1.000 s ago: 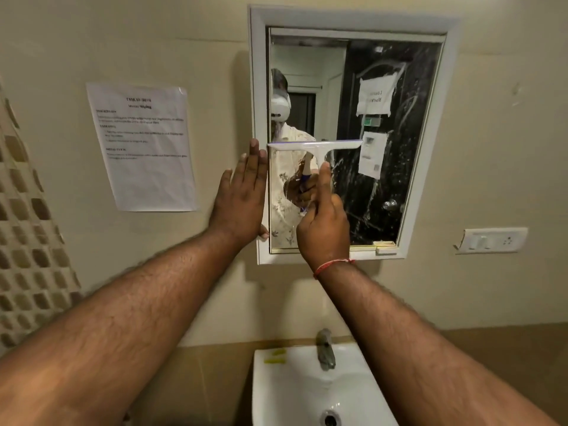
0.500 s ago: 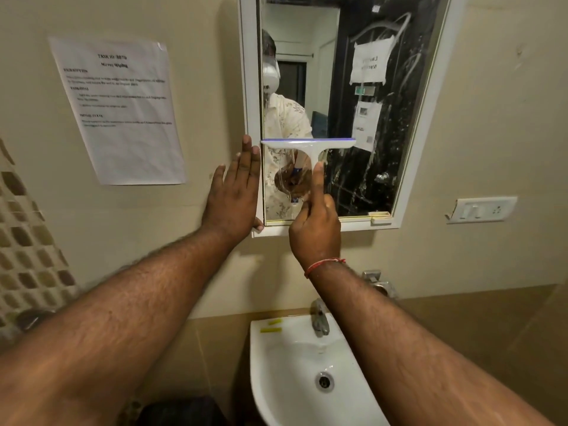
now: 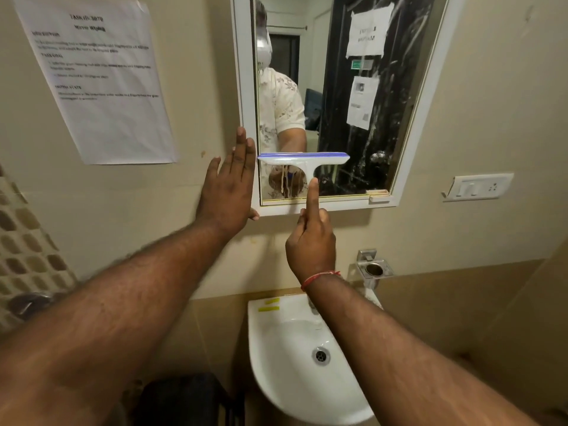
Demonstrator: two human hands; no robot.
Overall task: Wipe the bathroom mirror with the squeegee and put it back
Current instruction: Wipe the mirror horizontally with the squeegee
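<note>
Two hands up at the mirror (image 3: 353,96): right hand (image 3: 310,241) grips the squeegee (image 3: 302,159) w/ index finger along its handle, blade flat on the glass near the bottom-left corner. Left hand (image 3: 229,187) open, flat on the frame's left edge. Paper sheet (image 3: 98,78) on wall left; sink (image 3: 295,358) below; switch plate (image 3: 478,187) right.

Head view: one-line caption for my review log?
Right hand presses squeegee low on the mirror; left hand flat against frame.
</note>
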